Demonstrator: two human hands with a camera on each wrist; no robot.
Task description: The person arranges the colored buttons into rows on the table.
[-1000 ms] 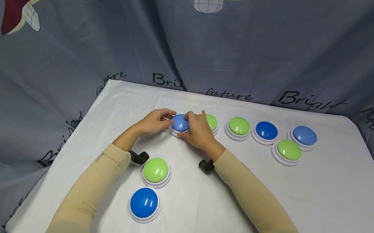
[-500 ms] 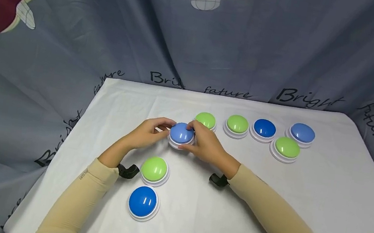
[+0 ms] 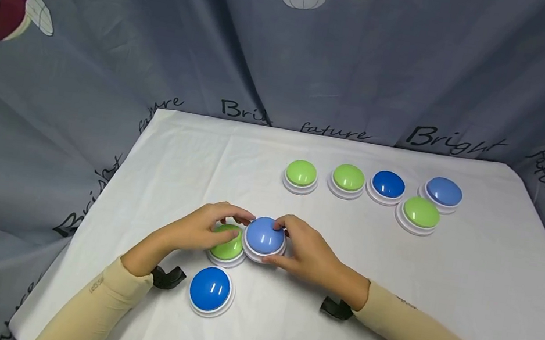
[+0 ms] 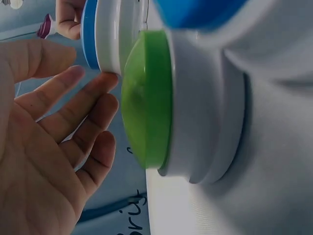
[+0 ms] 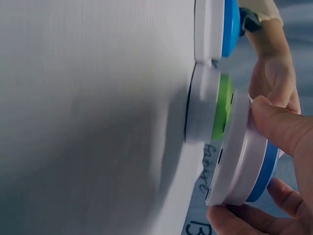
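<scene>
A light blue dome push button on a white base is held by my right hand, thumb at the near side and fingers over the far side. In the right wrist view its base tilts above the tabletop. My left hand reaches over a green push button with loosely bent fingers. Its fingertips are at the light blue button's left edge, and in the left wrist view one fingertip seems to touch the white base. Just in front of the green button stands a dark blue push button.
Farther back on the white-covered table are two green buttons and another dark blue button. At the back right, a light blue button stands close behind a green one. A grey curtain hangs behind.
The light blue button has come from the back row toward me, beside the nearer green button, with my right hand gripping it. My left hand has moved along with it.
</scene>
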